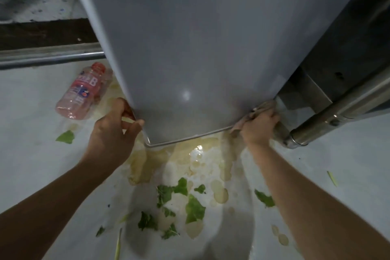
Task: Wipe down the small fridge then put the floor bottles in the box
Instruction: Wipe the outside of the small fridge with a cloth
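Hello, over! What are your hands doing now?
Left hand grips fridge corner. Right hand holds cloth on it. Pink bottle on floor; spill underfoot.

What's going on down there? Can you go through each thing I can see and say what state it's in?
Small fridge: grey side facing the camera, gripped at both lower corners.
Left hand: fingers curled round the fridge's lower left corner.
Right hand: holding a cloth against the lower right corner.
Pink bottle: lying on its side, capped.
Floor: wet with yellowish spill, strewn with green leaf scraps.

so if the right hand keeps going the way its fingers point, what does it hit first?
Probably the steel leg right beyond the cloth that the right hand holds at the fridge corner; depth is unclear.
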Tool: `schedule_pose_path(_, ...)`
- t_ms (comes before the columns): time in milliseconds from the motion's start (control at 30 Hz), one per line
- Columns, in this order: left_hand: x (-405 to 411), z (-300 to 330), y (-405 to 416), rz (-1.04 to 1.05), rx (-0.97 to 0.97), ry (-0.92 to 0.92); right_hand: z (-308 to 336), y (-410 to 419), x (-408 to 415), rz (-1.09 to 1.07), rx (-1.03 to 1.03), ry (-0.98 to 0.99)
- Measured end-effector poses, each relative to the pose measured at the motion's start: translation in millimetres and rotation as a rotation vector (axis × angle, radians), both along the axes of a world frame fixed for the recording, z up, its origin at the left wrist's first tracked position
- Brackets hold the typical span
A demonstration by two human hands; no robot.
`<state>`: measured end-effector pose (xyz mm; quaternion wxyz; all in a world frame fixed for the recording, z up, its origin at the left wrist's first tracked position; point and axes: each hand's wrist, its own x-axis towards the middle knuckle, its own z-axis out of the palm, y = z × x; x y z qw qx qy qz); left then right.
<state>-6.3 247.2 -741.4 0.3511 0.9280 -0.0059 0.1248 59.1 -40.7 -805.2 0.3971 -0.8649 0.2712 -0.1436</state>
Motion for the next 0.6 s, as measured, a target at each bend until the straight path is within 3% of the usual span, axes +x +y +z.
schedule_pose_path(100,0.5,-1.2,1.7,0.003,-0.008,0.018,6.7,1.8,6.0,-0.071,-0.019,0.080)
schedule_pose_path(267,1.1,0.6,3.5,-0.015,-0.029,0.041,5.4,105.1,-39.8,0.089,0.210,-0.088)
schedule_pose_path(367,0.8,1.0,3.1,-0.012,-0.032,0.048,-2.9,145.6,-55.2,0.148,0.083,-0.021)
schedule_pose_path(500,2.6,1.9,4.5,-0.013,-0.010,0.064,-2.6,141.6,-62.5,0.245,0.114,-0.071)
schedule_pose_path(600,2.6,0.2,7.3,-0.025,-0.036,0.067,0.9,110.2,-49.0,0.143,0.180,-0.126)
